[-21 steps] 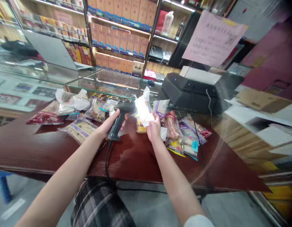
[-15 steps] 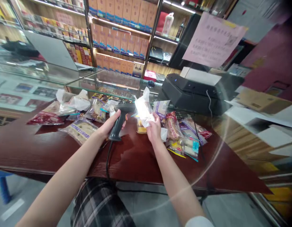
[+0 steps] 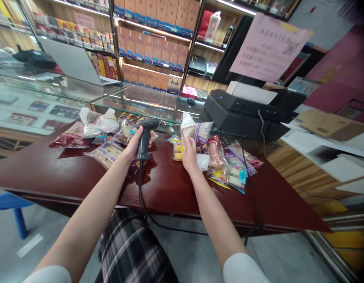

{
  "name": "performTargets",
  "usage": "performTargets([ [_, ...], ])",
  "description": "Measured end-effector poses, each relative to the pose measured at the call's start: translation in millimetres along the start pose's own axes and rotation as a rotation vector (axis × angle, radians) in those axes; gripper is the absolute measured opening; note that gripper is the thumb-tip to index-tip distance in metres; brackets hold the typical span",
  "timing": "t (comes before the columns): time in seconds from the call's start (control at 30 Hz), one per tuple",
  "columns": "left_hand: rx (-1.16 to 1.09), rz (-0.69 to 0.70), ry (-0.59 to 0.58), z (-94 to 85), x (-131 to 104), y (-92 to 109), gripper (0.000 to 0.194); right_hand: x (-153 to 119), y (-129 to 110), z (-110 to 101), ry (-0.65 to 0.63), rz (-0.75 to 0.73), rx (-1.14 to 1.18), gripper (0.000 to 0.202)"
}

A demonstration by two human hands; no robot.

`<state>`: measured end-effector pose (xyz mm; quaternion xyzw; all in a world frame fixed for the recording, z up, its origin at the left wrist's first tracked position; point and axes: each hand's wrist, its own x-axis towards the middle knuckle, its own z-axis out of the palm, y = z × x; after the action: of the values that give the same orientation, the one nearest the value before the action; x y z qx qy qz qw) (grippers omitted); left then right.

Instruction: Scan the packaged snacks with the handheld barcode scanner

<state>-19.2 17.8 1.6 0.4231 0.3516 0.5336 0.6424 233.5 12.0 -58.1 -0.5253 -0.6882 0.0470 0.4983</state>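
Note:
My left hand [image 3: 137, 143] is wrapped round the grip of a black barcode scanner [image 3: 145, 139], whose head points right and away from me. A cable hangs from the scanner's base. My right hand [image 3: 190, 155] is closed on a white paper-wrapped packet [image 3: 187, 125] above the right-hand pile. Close by its fingers lies a small pack with yellow contents [image 3: 177, 150]. Right of the hand are a purple and white bag [image 3: 203, 133], a red-topped bread bag [image 3: 216, 151] and a clear packet with a blue label [image 3: 237, 177].
Several bagged breads [image 3: 103, 155] lie left of the scanner on the dark red table [image 3: 170, 192]. A glass display counter [image 3: 134, 96] stands behind. At the back right are a black machine [image 3: 243, 114] and a pink notice [image 3: 267, 49]. A black cord [image 3: 249, 188] crosses the table's right side.
The bright light on the white packet is gone, and the packet sits slightly farther right, beside the purple and white bag. The scanner is held a little higher and more upright.

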Motion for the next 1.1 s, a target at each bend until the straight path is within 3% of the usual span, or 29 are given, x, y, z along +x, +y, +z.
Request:
performTargets([
  [0.1, 0.026, 0.069, 0.074, -3.6, -2.3, 4.6, 0.063, -5.8, -4.4, 2.3, -0.106, -0.008, -0.262, 0.059],
  [0.2, 0.051, 0.114, 0.156, -9.4, -13.0, 9.2, 0.061, -9.3, -13.0, 1.7, -0.107, -0.033, -0.415, 0.061],
  [0.37, 0.145, 0.16, 0.285, -31.4, -47.8, 11.3, 0.049, -15.8, -22.5, 5.6, -0.222, -0.191, -0.542, 0.045],
  [0.47, 0.182, 0.174, 0.297, -46.2, -70.2, 8.1, 0.046, -20.1, -22.2, 13.2, -0.222, -0.07, -0.591, 0.039],
  [0.57, 0.19, 0.175, 0.3, -56.1, -82.5, 2.6, 0.049, -21.5, -20.4, 17.9, -0.232, 0.046, -0.601, 0.044],
  [0.7, 0.233, 0.204, 0.319, -60.3, -79.7, -3.5, 0.051, -19.6, -21.8, 15.8, -0.269, 0.074, -0.633, 0.047],
  [0.87, 0.19, 0.199, 0.327, -58.8, -69.7, -4.3, 0.05, -9.2, -38.6, 15.7, -0.204, -0.068, -0.564, 0.048],
  [0.97, 0.152, 0.166, 0.323, -57.8, -68.5, -2.9, 0.05, 2.3, -55.8, 28.3, -0.233, -0.151, -0.42, 0.049],
  [1.1, 0.116, 0.155, 0.372, -59.2, -70.4, -3.7, 0.051, 19.5, -75.2, 58.2, -0.343, -0.121, -0.274, 0.065],
])
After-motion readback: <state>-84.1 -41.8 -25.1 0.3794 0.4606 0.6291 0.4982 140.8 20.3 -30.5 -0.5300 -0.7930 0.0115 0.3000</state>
